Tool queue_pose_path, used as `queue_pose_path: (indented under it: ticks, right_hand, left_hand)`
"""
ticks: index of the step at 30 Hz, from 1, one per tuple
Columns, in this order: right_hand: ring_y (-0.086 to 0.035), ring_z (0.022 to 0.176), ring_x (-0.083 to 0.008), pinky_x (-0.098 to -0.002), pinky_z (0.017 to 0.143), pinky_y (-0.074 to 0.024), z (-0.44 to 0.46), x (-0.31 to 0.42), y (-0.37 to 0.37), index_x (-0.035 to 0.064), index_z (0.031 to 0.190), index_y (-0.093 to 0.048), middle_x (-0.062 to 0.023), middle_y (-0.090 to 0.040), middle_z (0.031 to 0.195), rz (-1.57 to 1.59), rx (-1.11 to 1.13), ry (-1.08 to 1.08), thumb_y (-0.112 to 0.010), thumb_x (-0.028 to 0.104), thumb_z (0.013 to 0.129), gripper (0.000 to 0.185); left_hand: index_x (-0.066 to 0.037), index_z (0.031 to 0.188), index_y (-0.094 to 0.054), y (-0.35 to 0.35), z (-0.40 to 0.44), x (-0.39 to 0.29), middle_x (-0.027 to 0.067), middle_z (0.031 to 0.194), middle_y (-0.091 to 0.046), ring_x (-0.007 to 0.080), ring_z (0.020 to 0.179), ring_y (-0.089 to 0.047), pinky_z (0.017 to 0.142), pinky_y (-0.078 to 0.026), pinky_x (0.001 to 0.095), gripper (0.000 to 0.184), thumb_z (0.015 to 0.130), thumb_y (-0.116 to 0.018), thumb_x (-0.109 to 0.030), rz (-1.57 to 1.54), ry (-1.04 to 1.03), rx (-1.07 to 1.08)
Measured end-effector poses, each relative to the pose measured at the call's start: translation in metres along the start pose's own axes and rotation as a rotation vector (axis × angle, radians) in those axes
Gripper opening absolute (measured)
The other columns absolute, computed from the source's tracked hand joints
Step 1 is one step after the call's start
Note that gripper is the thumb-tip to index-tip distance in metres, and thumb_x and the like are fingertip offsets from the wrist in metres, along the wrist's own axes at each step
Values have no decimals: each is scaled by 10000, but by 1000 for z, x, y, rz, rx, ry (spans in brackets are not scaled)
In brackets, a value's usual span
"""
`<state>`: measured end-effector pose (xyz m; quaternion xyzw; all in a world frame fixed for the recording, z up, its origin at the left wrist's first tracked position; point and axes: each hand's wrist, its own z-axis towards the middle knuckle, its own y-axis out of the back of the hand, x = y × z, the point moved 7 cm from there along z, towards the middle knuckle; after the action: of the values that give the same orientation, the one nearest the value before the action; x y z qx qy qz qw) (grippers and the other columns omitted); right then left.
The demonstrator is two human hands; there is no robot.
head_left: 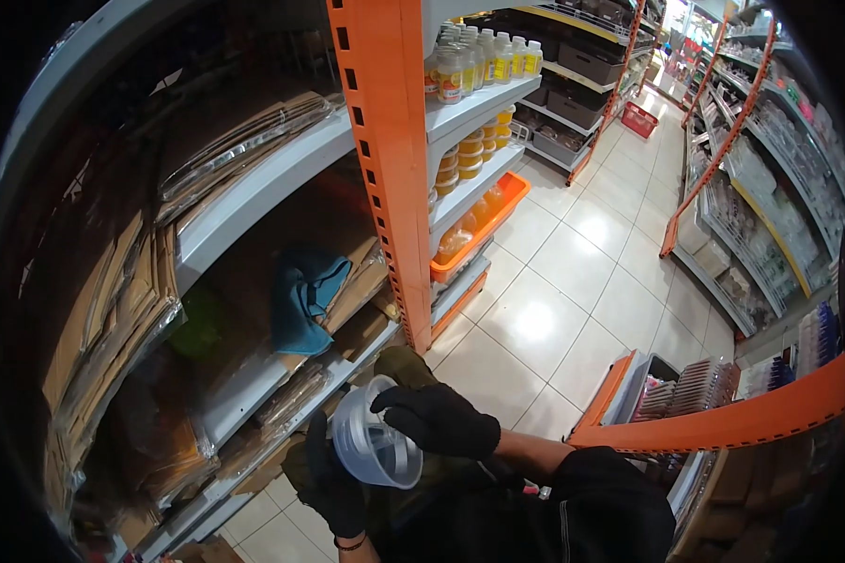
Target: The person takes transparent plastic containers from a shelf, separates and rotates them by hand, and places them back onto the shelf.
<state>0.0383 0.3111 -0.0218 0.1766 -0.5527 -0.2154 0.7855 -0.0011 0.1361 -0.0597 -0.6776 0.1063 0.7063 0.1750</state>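
A clear plastic tub (352,433) is held low in front of my body, tilted so that its inside shows. My left hand (331,483), in a black glove, grips the tub's left side with its fingers wrapped round the wall. From the right, my right hand (438,419), also gloved in black, pinches at the tub's upper rim. Pale curved strips or rims show across the tub's opening; what exactly they are cannot be made out.
An orange post (385,150) stands ahead, beside shelves of bottles (503,58) and an orange bin (483,225). Flat cardboard and a blue cloth (302,305) lie on the left shelves. A red basket (639,120) is on the tiled aisle floor (535,314).
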Motion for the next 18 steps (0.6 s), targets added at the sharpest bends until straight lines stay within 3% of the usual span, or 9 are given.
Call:
queue_pose_path:
  ticks: [1,3,5,6,9,10,12,15,18]
  right_hand:
    - [-620,735,-300,-365,615,-487,1,1,0,56,1019,-600,-146,-610,922,-36,4,34,-514,143,898,172]
    - [-616,724,-298,-361,618,-489,-1,-1,-3,49,1010,-607,-145,-614,926,-107,20,99,-495,147,912,177]
    - [-633,757,-290,-359,662,-496,-2,-9,-2,43,1000,-596,-146,-631,908,-69,-21,62,-556,187,891,185]
    - [-642,774,-286,-359,684,-499,-2,-9,-1,40,995,-591,-146,-639,899,-46,-36,46,-586,207,881,203]
    - [-648,845,-292,-352,754,-506,0,-9,3,44,1006,-593,-145,-640,946,150,15,-158,-678,168,819,239]
    - [-638,913,-314,-360,796,-508,-2,-7,2,45,1009,-611,-155,-640,964,157,-98,-43,-746,126,756,298]
    - [-621,960,-321,-374,812,-507,10,25,9,45,981,-626,-169,-629,1020,90,-88,124,-761,93,727,292]
    - [-632,693,-228,-331,603,-498,5,20,-11,65,1011,-631,-101,-664,908,-134,-5,311,-654,138,814,212]
    - [-650,664,-227,-321,624,-515,0,-7,-18,30,943,-629,-125,-637,730,-165,107,-14,-566,66,826,138]
  left_hand:
    - [9,1439,-225,1,-1,-3,152,1488,-261,284,1367,-257,1136,-164,420,1079,759,-330,-822,179,52,-30]
    - [8,1439,-225,0,-1,-3,150,1494,-252,282,1372,-248,1138,-153,417,1075,762,-318,-822,125,40,-21]
    - [9,1439,-225,-1,1,-1,151,1498,-244,282,1374,-244,1140,-143,416,1070,767,-301,-821,-336,-96,44]
    - [8,1439,-224,-1,1,0,151,1497,-246,282,1373,-245,1141,-136,416,1062,774,-288,-817,-327,-109,53]
    - [15,1430,-245,10,1,1,160,1480,-280,276,1366,-260,1141,-132,407,999,820,-227,-776,-175,-161,-9]
    - [22,1421,-269,16,0,4,168,1464,-310,273,1359,-272,1138,-141,400,956,854,-191,-744,-52,-186,-45]
    - [32,1406,-291,12,1,-8,165,1432,-353,267,1334,-314,1116,-212,388,924,876,-184,-717,133,-115,-42]
    - [27,1401,-303,-1,3,-16,146,1404,-382,250,1274,-384,1076,-291,380,921,862,-279,-720,-113,-6,-38]
    - [19,1412,-287,0,1,-14,145,1418,-362,245,1269,-392,1081,-283,378,962,831,-321,-747,-308,11,6]
